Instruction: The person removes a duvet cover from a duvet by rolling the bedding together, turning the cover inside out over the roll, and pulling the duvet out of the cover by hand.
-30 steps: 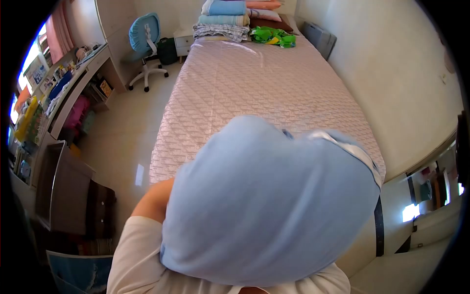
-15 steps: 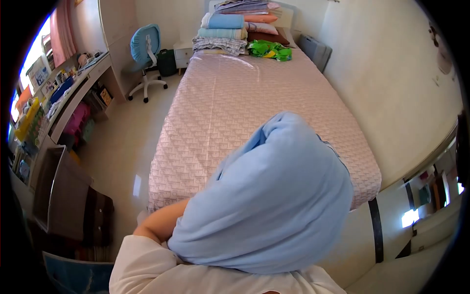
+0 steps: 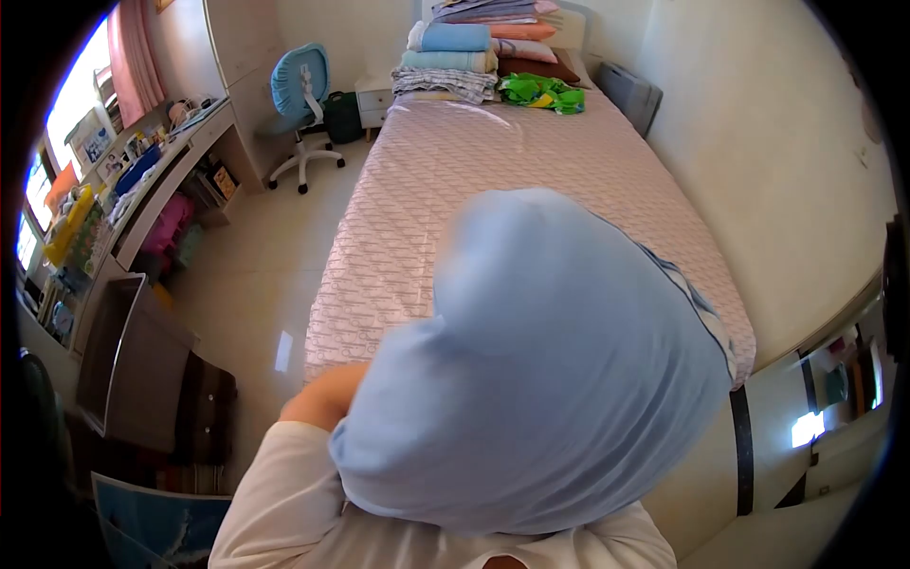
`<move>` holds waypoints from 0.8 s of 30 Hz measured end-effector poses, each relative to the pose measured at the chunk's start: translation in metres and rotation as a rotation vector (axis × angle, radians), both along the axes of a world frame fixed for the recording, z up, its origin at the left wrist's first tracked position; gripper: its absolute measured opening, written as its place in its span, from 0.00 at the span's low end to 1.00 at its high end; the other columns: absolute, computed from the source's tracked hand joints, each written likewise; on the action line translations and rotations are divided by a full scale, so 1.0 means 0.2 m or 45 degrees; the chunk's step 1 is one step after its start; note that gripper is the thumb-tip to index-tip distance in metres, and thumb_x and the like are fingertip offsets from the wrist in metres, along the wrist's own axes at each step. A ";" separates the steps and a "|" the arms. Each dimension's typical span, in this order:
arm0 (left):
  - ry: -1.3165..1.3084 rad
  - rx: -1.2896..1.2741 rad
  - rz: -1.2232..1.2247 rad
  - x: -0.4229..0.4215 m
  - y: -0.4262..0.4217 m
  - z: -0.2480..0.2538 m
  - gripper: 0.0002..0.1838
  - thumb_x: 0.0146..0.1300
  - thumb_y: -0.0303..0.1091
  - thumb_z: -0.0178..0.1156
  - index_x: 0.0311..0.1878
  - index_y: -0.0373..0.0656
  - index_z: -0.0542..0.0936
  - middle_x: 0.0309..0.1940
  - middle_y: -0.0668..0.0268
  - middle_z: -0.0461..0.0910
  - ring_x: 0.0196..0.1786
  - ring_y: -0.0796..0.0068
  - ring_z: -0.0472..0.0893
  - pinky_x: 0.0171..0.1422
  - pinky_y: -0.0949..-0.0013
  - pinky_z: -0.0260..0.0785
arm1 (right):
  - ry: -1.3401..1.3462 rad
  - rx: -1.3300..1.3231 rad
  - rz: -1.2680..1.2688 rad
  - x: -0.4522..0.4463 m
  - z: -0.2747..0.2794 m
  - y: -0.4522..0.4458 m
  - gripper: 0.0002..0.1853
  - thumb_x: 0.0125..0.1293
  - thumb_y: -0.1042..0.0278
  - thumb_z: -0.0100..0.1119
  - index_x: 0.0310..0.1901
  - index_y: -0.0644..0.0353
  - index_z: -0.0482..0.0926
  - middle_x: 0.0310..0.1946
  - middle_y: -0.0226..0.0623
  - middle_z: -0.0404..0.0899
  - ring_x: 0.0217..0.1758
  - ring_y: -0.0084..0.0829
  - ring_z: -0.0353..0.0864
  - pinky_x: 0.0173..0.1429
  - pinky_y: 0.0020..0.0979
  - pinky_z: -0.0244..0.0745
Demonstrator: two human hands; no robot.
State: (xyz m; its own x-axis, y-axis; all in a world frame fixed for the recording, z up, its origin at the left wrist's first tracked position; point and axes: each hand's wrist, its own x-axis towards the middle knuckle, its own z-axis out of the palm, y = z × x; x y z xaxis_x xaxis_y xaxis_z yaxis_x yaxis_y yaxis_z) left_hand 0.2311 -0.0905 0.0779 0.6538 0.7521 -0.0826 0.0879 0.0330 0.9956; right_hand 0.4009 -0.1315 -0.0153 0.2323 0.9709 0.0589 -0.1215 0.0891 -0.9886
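Note:
A large light blue cloth (image 3: 559,370) is bunched up in front of my chest, raised over the near end of the bed. Its top is rounded and blurred, and a darker trim with a pale patterned strip shows along its right side. My left forearm (image 3: 327,394) comes out of a white sleeve and passes behind the cloth. The fabric covers my left hand, so its fingers do not show. My right arm and right hand are hidden behind or inside the same cloth.
The bed (image 3: 398,228) has a pink quilted cover. At its head are folded bedding (image 3: 445,62) and a green bundle (image 3: 540,93). Left stand a desk (image 3: 175,156), a blue swivel chair (image 3: 300,85) and a grey bin-like container (image 3: 142,370). A wall (image 3: 758,190) runs along the right.
The cloth's top has risen slightly and spread out, with more of the trimmed right edge showing. The view has shifted, so the room appears farther right.

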 end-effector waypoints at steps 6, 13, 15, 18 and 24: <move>-0.027 0.042 0.039 0.01 -0.01 0.01 0.23 0.73 0.34 0.58 0.67 0.35 0.74 0.59 0.56 0.81 0.57 0.63 0.81 0.65 0.64 0.73 | 0.072 -0.057 -0.091 0.02 -0.12 -0.13 0.40 0.78 0.49 0.46 0.80 0.62 0.43 0.81 0.47 0.46 0.84 0.36 0.48 0.82 0.45 0.53; 0.024 0.038 0.126 -0.18 0.00 -0.06 0.23 0.72 0.34 0.58 0.67 0.35 0.75 0.58 0.56 0.81 0.57 0.63 0.81 0.65 0.64 0.72 | 0.204 -0.229 -0.289 0.17 -0.45 -0.61 0.40 0.78 0.49 0.46 0.80 0.63 0.43 0.81 0.48 0.45 0.84 0.37 0.48 0.82 0.46 0.54; 0.041 0.047 0.178 -0.25 0.02 -0.07 0.22 0.72 0.34 0.58 0.66 0.35 0.75 0.58 0.56 0.81 0.57 0.63 0.81 0.65 0.64 0.72 | 0.212 -0.128 -0.347 0.29 -0.37 -0.78 0.40 0.78 0.49 0.46 0.80 0.63 0.43 0.81 0.49 0.45 0.84 0.37 0.48 0.82 0.47 0.54; 0.037 0.108 0.259 -0.29 0.08 -0.06 0.22 0.72 0.34 0.58 0.66 0.35 0.75 0.58 0.56 0.81 0.57 0.63 0.82 0.65 0.64 0.72 | 0.124 0.375 -0.532 0.31 0.12 -0.87 0.51 0.69 0.45 0.62 0.80 0.63 0.43 0.82 0.50 0.42 0.84 0.40 0.48 0.81 0.52 0.52; -0.006 0.482 0.379 -0.27 0.22 0.09 0.22 0.72 0.34 0.58 0.66 0.35 0.76 0.58 0.56 0.82 0.57 0.63 0.82 0.65 0.63 0.72 | -1.131 0.098 0.616 -0.11 0.24 -0.44 0.58 0.58 0.34 0.69 0.81 0.51 0.46 0.80 0.56 0.45 0.81 0.58 0.50 0.79 0.60 0.49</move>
State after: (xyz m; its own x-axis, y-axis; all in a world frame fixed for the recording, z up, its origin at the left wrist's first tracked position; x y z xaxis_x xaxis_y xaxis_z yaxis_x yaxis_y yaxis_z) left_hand 0.1765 -0.0459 0.0955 0.4051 0.8834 0.2357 0.1255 -0.3091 0.9427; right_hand 0.3779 -0.2185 0.0334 -0.3431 0.9354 0.0852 0.6149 0.2923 -0.7324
